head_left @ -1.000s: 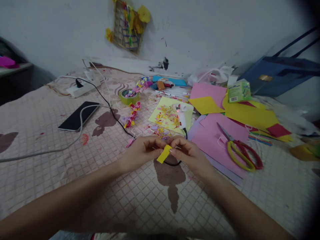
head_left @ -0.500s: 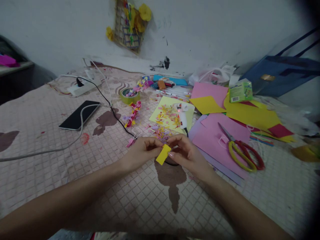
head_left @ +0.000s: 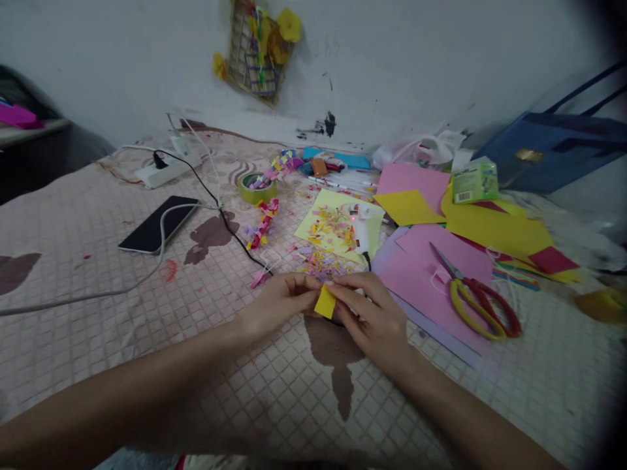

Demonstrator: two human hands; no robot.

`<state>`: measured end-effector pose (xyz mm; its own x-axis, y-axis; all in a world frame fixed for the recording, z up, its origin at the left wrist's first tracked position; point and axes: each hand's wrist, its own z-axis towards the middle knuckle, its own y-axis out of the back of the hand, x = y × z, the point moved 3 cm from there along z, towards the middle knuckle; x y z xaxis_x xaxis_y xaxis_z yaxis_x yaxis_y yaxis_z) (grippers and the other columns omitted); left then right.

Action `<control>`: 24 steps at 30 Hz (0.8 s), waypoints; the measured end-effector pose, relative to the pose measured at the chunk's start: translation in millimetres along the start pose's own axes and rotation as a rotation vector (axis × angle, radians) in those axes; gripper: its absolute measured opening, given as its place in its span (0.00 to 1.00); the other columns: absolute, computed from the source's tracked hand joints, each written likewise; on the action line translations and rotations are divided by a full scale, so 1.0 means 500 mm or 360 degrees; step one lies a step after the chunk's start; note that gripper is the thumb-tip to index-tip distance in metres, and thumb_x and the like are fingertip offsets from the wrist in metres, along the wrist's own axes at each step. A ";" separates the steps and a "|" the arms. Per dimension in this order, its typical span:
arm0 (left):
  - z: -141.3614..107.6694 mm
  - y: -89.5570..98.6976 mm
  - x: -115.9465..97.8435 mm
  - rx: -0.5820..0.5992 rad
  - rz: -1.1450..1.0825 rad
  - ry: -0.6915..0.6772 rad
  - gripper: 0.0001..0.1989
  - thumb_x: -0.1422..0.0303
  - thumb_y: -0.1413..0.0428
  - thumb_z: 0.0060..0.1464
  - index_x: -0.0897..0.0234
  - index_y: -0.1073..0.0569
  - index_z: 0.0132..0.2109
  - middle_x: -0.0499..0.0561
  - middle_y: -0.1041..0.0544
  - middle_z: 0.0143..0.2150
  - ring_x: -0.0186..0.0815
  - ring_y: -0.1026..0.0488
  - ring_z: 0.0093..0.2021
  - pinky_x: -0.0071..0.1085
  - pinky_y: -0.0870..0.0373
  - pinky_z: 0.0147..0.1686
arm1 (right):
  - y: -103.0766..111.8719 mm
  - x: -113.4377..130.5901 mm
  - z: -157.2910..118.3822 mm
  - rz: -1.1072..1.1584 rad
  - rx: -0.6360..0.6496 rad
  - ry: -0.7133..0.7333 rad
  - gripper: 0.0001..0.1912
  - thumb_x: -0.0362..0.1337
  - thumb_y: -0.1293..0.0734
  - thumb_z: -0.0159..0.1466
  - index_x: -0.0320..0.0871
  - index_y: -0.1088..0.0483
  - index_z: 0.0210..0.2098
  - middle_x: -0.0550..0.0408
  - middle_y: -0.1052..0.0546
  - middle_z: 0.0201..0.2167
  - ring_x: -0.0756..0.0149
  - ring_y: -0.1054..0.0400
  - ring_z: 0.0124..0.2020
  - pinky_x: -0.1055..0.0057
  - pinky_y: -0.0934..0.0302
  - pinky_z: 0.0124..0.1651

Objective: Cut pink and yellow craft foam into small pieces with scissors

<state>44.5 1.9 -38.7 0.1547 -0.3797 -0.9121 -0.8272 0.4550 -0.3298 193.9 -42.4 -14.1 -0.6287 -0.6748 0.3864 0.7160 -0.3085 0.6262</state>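
Note:
A small strip of yellow paper [head_left: 325, 303] is pinched between both hands, above the checked cloth. My left hand [head_left: 281, 301] grips its upper left edge between thumb and fingers. From the other side, my right hand [head_left: 375, 316] has its fingertips closed on the strip's top right edge. Just beyond the hands lie many tiny paper scraps [head_left: 321, 262] in pink, lilac and yellow. Behind them a white glue gun [head_left: 360, 228] with a lit red light rests on a pale yellow sheet [head_left: 313, 243].
Scissors [head_left: 477, 300] with red and yellow handles lie on pink paper [head_left: 421, 261] at right. A phone [head_left: 159, 225], a cable [head_left: 230, 228] and a power strip [head_left: 164, 171] are at left. A tape roll [head_left: 257, 194] and a green box [head_left: 474, 181] stand farther back.
My right hand's fingers have shifted up to the strip's top edge and stretched over it. The strip now looks shorter and more upright. My left hand keeps its hold.

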 end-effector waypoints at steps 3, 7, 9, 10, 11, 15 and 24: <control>-0.001 -0.003 0.003 0.0004 -0.0114 0.0044 0.10 0.65 0.37 0.44 0.68 0.25 0.32 0.48 0.23 0.29 0.29 0.27 0.29 0.26 0.31 0.35 | -0.002 0.000 0.000 -0.0028 0.0033 0.0024 0.17 0.25 0.39 0.63 0.46 0.31 0.49 0.47 0.28 0.41 0.60 0.33 0.43 0.60 0.33 0.42; 0.002 -0.001 0.008 0.0000 -0.0136 0.0084 0.13 0.63 0.36 0.43 0.68 0.26 0.32 0.48 0.23 0.28 0.29 0.27 0.29 0.27 0.31 0.34 | -0.006 -0.003 -0.003 -0.0003 0.0028 0.0027 0.17 0.26 0.38 0.63 0.46 0.32 0.50 0.48 0.28 0.41 0.60 0.32 0.43 0.61 0.33 0.41; 0.004 0.002 0.011 -0.0010 -0.0088 0.0070 0.13 0.63 0.36 0.44 0.69 0.25 0.32 0.48 0.24 0.28 0.27 0.28 0.27 0.25 0.31 0.33 | -0.008 -0.004 -0.005 0.0057 0.0008 0.0013 0.17 0.26 0.37 0.63 0.46 0.31 0.50 0.48 0.28 0.42 0.61 0.32 0.43 0.62 0.33 0.41; 0.005 0.003 0.012 -0.0010 -0.0065 0.0065 0.13 0.63 0.36 0.44 0.70 0.25 0.32 0.48 0.24 0.28 0.27 0.28 0.27 0.24 0.32 0.32 | -0.008 -0.005 -0.005 0.0084 0.0001 0.0005 0.17 0.26 0.37 0.62 0.45 0.31 0.49 0.48 0.28 0.41 0.62 0.32 0.42 0.62 0.33 0.41; 0.005 0.003 0.013 -0.0003 -0.0047 0.0062 0.13 0.63 0.36 0.44 0.70 0.25 0.32 0.48 0.24 0.28 0.27 0.28 0.27 0.24 0.31 0.32 | -0.008 -0.005 -0.005 0.0102 -0.0001 -0.0002 0.16 0.26 0.37 0.62 0.45 0.31 0.49 0.48 0.28 0.41 0.62 0.32 0.42 0.63 0.33 0.41; 0.003 0.001 0.011 0.0032 -0.0049 0.0073 0.15 0.61 0.35 0.42 0.70 0.24 0.33 0.48 0.24 0.30 0.28 0.27 0.29 0.26 0.30 0.34 | -0.005 -0.003 -0.004 0.0087 0.0017 0.0025 0.17 0.25 0.38 0.63 0.45 0.30 0.48 0.48 0.27 0.40 0.62 0.32 0.42 0.63 0.33 0.41; -0.002 -0.002 0.005 -0.0013 -0.0221 0.0159 0.17 0.60 0.33 0.39 0.69 0.24 0.32 0.49 0.23 0.28 0.29 0.27 0.29 0.25 0.30 0.34 | -0.001 -0.005 -0.005 -0.0052 0.0023 0.0244 0.21 0.24 0.39 0.62 0.45 0.33 0.53 0.46 0.26 0.42 0.59 0.33 0.44 0.58 0.33 0.44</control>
<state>44.9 -0.2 -40.4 0.2138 -0.5169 -0.8289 -0.8061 0.3860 -0.4486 195.9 -42.1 -17.3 -0.5968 -0.7596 0.2585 0.6909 -0.3228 0.6468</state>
